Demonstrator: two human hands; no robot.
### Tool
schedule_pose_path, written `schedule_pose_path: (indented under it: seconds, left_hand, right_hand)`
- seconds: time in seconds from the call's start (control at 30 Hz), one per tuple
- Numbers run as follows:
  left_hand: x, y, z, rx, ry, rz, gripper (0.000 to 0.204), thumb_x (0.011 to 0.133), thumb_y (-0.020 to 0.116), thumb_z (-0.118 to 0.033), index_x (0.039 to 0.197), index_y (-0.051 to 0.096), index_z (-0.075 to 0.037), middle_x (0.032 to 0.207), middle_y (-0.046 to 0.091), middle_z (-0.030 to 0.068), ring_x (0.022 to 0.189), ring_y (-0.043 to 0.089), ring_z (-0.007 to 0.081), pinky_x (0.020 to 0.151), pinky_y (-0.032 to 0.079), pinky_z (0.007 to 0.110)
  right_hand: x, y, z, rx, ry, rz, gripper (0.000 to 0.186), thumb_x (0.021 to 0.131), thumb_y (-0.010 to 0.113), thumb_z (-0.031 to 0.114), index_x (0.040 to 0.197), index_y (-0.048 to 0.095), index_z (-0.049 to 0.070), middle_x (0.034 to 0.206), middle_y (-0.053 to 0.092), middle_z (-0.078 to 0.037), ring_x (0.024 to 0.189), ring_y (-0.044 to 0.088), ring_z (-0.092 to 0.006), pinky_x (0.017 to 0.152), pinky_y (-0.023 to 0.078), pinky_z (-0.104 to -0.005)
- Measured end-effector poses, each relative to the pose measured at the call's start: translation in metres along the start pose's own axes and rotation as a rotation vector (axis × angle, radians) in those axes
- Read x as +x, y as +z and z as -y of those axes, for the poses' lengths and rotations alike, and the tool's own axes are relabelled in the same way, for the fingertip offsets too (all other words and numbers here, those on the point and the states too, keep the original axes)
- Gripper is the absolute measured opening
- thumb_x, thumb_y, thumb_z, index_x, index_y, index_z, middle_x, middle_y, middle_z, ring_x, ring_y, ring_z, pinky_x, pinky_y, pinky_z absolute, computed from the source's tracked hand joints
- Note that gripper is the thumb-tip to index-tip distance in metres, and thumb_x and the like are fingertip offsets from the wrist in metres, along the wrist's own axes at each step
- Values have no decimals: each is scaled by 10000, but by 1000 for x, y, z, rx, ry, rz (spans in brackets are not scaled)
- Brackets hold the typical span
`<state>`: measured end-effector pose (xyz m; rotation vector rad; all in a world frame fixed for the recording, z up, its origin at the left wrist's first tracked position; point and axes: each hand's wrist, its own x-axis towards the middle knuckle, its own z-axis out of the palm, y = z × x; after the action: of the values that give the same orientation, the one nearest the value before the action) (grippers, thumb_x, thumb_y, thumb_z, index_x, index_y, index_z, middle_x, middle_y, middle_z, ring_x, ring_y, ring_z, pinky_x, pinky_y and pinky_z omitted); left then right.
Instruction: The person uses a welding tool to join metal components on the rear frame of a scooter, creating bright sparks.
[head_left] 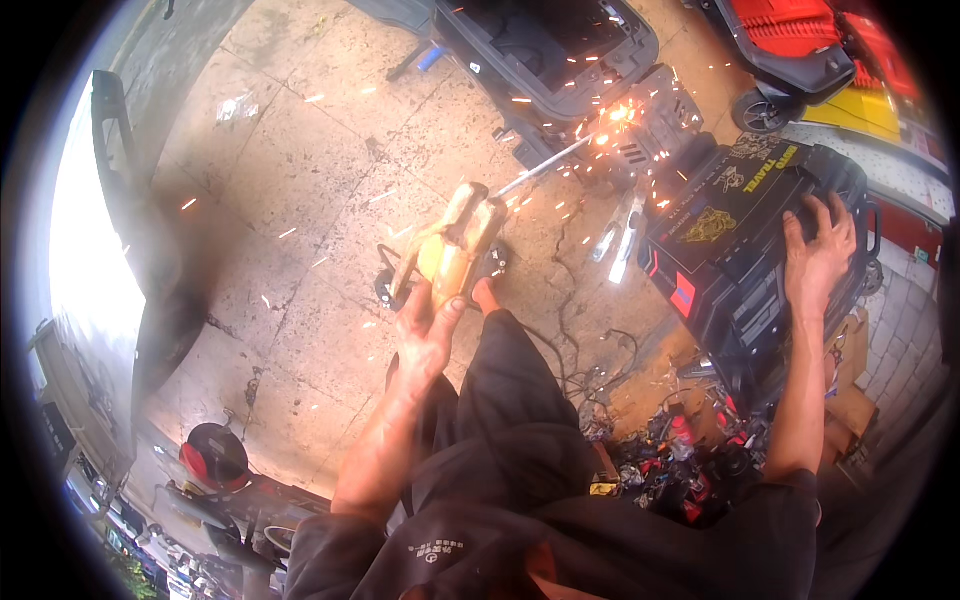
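Nearest me, the worker's dark trousers (510,400); just right of them, a jumbled heap of small black, red & metal parts (690,465) on the floor. L hand (425,335) is curled firmly round a worn tan-yellow clamp-like holder (455,262), thumb along its side. R hand (822,250) isn't gripping: fingers spread, resting on a boxy black plastic case w/ yellow print (740,240), prob. for support. Farther out, a thin straight grey metal rod (545,168) runs from the holder up to a dark slotted panel (655,125) nr the big black moulded body (550,75). Orange sparks (620,113) burst at the rod's far end; glare hides exact contact. Step in hand, I'd judge: welding, arc live. Next move calls for a steady L wrist, feeding the rod in as it burns. Beyond, top right, a red-and-black wheeled machine (790,50).
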<state>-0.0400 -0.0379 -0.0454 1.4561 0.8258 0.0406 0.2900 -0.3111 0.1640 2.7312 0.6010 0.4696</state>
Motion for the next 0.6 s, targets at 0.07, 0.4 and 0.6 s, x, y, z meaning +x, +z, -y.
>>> schedule_pose_path:
  seconds: [0.07, 0.4, 0.6]
  left_hand:
    - [0, 1, -6, -22, -6, -8, 367, 907, 652, -220, 1178, 583, 18, 881, 592, 14, 800, 520, 98, 706, 450, 257]
    - [1, 5, -16, -68, 14, -45, 357, 893, 670, -244, 1121, 602, 22, 867, 634, 71, 777, 554, 138, 704, 464, 295]
    - [0, 2, -16, -128, -20, 14, 354, 916, 645, -212, 1182, 587, 14, 974, 620, 28, 846, 530, 105, 739, 447, 253]
  right_hand:
    - [0, -1, 1, 1, 6, 2, 339, 814, 704, 257, 1139, 648, 177, 1384, 469, -90, 1305, 358, -354, 1037, 334, -514]
    - [0, -2, 2, -36, 8, 29, 343, 841, 665, 293, 1158, 646, 164, 1397, 458, -125, 1316, 353, -349, 1065, 330, -459]
    - [1, 3, -2, -35, 8, 5, 313, 801, 726, 211, 1103, 651, 179, 1359, 486, -81, 1277, 404, -337, 1006, 379, -494]
